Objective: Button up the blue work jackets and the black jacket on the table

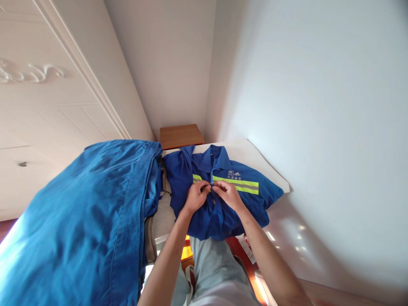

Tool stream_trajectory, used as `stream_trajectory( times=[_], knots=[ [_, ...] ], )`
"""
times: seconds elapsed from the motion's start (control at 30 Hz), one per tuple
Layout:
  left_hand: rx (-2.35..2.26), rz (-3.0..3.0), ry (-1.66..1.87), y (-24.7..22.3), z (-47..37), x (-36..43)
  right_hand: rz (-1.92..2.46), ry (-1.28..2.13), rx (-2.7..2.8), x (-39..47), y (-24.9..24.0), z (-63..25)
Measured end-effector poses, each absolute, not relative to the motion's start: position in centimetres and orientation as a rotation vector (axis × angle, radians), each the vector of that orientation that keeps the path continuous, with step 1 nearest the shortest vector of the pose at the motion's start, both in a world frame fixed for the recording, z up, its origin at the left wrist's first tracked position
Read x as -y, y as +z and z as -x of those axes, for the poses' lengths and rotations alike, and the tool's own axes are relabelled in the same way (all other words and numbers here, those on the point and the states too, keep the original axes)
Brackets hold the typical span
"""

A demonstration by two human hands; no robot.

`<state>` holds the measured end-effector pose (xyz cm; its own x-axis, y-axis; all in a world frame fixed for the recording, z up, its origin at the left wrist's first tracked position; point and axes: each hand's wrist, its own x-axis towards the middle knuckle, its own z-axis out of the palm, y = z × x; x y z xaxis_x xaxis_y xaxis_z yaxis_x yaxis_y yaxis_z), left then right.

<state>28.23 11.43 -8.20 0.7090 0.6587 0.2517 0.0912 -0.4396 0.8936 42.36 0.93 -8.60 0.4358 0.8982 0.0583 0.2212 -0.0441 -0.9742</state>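
Observation:
A blue work jacket (pixel 236 208) with a collar, a yellow-green reflective stripe and a white printed logo lies front side up before me. My left hand (pixel 198 195) pinches one front edge of it at chest height. Close beside it, my right hand (pixel 228 194) pinches the opposite front edge, just below the stripe. The fingertips of both hands almost meet at the front opening. Above them the collar stands spread open. Whether a button or zipper sits between my fingers is too small to make out.
A large pile of blue garments (pixel 89 212) lies to the left of the jacket. Beneath the jacket is a white board-like surface (pixel 255 153). A small brown wooden stand (pixel 181 135) is in the corner, with a white wall (pixel 334 106) on the right and a white wardrobe (pixel 47 106) on the left.

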Motion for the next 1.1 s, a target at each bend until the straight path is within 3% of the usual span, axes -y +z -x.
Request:
stream_trajectory(
  times=[0.6,1.1],
  knots=[
    [-0.614,-1.947,0.775,-8.1,-28.6,-11.3,1.586,0.516,1.173,-0.6,-7.3,-41.2],
    [-0.682,-1.553,1.065,-7.5,-27.4,-11.3,1.325,0.733,0.636,0.4,-7.2,-42.6]
  ],
)
